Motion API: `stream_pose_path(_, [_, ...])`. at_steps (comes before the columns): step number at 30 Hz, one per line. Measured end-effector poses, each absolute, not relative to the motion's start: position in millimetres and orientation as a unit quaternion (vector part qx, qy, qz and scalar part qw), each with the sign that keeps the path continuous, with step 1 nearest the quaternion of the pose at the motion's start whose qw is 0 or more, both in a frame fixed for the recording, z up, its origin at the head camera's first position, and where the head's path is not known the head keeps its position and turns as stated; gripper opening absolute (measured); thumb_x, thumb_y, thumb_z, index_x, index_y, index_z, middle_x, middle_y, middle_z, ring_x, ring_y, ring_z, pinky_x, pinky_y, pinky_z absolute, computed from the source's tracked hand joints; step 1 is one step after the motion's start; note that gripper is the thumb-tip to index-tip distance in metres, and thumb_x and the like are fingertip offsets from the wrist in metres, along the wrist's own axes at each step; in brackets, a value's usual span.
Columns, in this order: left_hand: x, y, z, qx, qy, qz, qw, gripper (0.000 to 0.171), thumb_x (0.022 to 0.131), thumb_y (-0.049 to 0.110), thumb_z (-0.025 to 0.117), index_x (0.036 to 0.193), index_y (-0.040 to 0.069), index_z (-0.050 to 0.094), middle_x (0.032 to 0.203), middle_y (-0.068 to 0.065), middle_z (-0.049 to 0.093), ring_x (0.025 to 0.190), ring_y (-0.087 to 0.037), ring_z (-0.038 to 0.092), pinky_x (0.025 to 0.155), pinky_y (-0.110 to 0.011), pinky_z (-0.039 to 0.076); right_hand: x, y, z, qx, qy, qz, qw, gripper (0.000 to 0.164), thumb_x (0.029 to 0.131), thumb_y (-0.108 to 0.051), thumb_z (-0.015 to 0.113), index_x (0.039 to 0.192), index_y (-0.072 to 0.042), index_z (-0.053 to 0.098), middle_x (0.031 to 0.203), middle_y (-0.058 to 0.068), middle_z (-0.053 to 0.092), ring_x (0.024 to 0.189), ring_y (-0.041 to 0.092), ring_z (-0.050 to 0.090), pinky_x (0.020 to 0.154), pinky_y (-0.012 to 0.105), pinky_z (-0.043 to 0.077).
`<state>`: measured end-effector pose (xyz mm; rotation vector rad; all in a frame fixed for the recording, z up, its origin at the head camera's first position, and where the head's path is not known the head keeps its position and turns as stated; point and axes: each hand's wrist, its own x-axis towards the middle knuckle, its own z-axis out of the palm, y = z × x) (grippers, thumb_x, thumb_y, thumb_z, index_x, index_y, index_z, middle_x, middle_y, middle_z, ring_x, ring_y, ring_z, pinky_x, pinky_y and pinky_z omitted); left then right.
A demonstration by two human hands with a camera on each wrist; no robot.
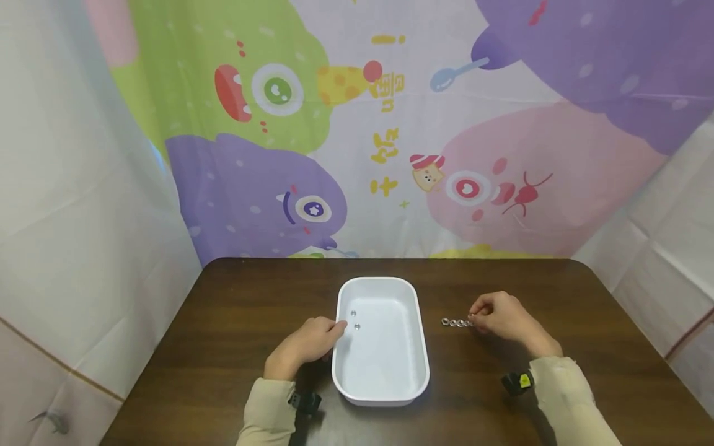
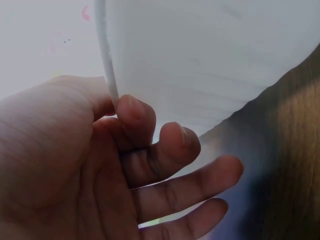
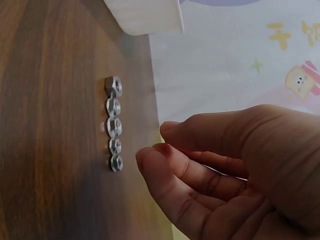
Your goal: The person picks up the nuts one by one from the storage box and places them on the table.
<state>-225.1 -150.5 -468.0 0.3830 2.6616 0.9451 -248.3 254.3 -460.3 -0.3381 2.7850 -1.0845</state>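
My left hand (image 1: 308,341) holds the left rim of a white rectangular tray (image 1: 385,365), thumb over the edge. In the left wrist view the index and middle fingers curl against the tray's outer wall (image 2: 200,60), while the other two fingers extend loosely. Inside the tray lie two small metal nuts (image 1: 357,326) near its left wall. To the tray's right, several hex nuts (image 3: 114,126) form a straight row on the table, differing in size. Beside the row's right end is my right hand (image 1: 504,316), its thumb and index fingertip slightly apart with nothing visible between them.
The dark wooden table (image 1: 234,297) has rounded far corners. A cartoon-printed curtain (image 1: 385,229) hangs behind its far edge, and pale cloth (image 1: 67,248) hangs at the sides. Each forearm wears a small black wrist camera (image 1: 305,402).
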Motion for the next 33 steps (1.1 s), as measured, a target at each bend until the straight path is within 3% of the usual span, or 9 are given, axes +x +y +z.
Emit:
stream_pose_path(24, [-226, -150, -469, 0.13, 0.924, 0.328, 0.15, 0.049, 0.108, 0.035, 0.042, 0.071, 0.01, 0.06, 0.054, -0.001, 0.052, 0.053, -0.015, 0.049, 0.058, -0.031, 0.04, -250, 274, -482, -0.089, 0.933, -0.341, 0.071, 0.004, 0.088, -0.005, 0.073, 0.09, -0.001, 0.072, 0.074, 0.001, 0.068, 0.064, 0.014, 0.065, 0.057, 0.03, 0.052])
stream_pose_path(33, [-226, -150, -468, 0.129, 0.922, 0.331, 0.151, 0.049, 0.108, 0.036, 0.043, 0.071, 0.009, 0.06, 0.055, -0.001, 0.052, 0.053, -0.015, 0.049, 0.058, -0.031, 0.041, -251, 276, -485, -0.098, 0.942, -0.312, 0.068, 0.004, 0.088, -0.005, 0.069, 0.09, -0.002, 0.072, 0.071, -0.001, 0.064, 0.061, 0.013, 0.057, 0.058, 0.031, 0.048])
